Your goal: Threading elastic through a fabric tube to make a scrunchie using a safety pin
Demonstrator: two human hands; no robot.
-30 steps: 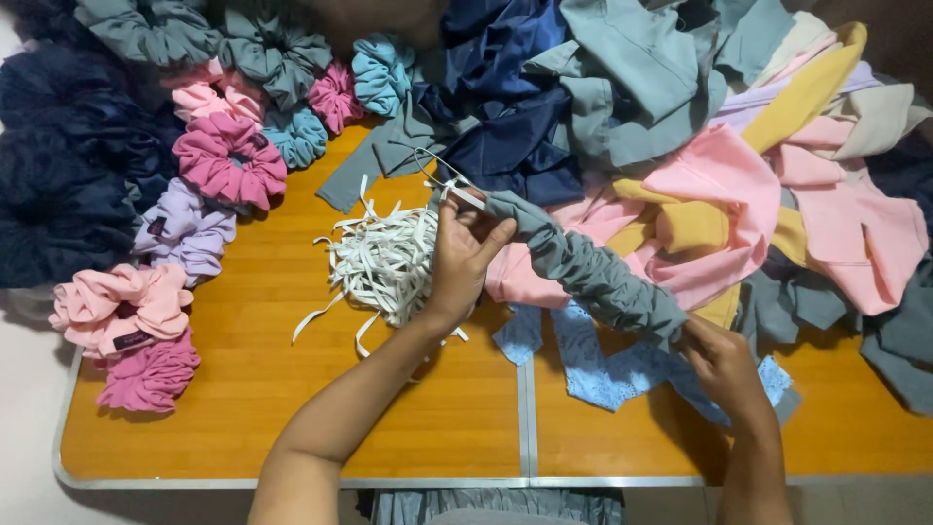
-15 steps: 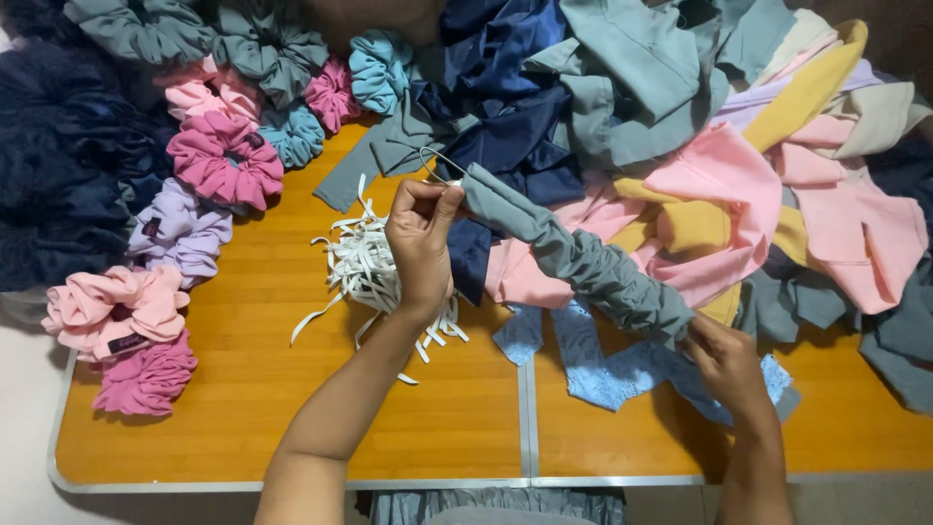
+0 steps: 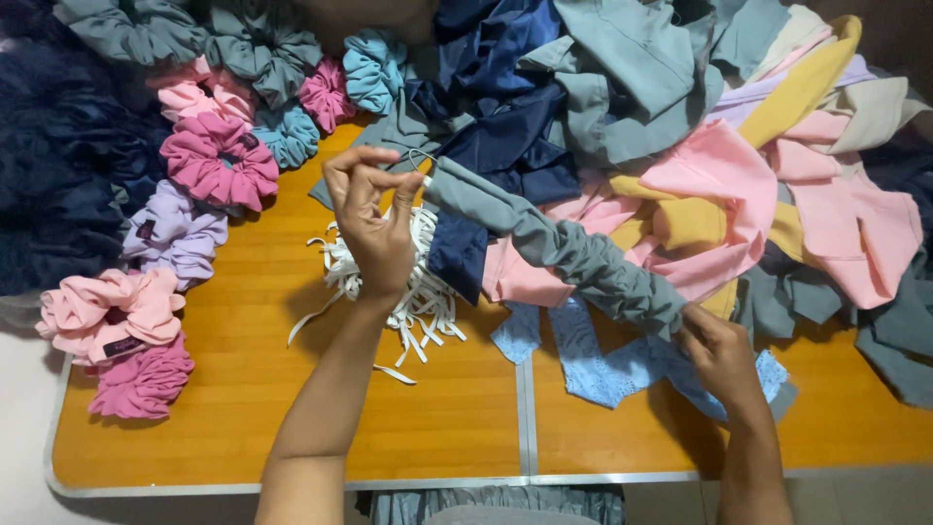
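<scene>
A grey ruched fabric tube point(image 3: 573, 255) stretches slantwise over the table between my hands. My left hand point(image 3: 374, 219) pinches a small metal safety pin point(image 3: 416, 157) and white elastic at the tube's upper left end. My right hand point(image 3: 717, 352) grips the tube's lower right end. Under my left hand lies a heap of white elastic strips point(image 3: 413, 287).
Finished scrunchies in pink point(image 3: 109, 313), magenta point(image 3: 206, 160), lilac, teal and navy line the left of the wooden table point(image 3: 243, 418). Loose cloth in pink point(image 3: 719, 209), navy, grey and yellow piles up at the back and right. Light blue lace point(image 3: 603, 365) lies near the front.
My left hand has drawn the tube's end leftward and away from me, off the elastic heap. My right hand has kept its grip on the far end.
</scene>
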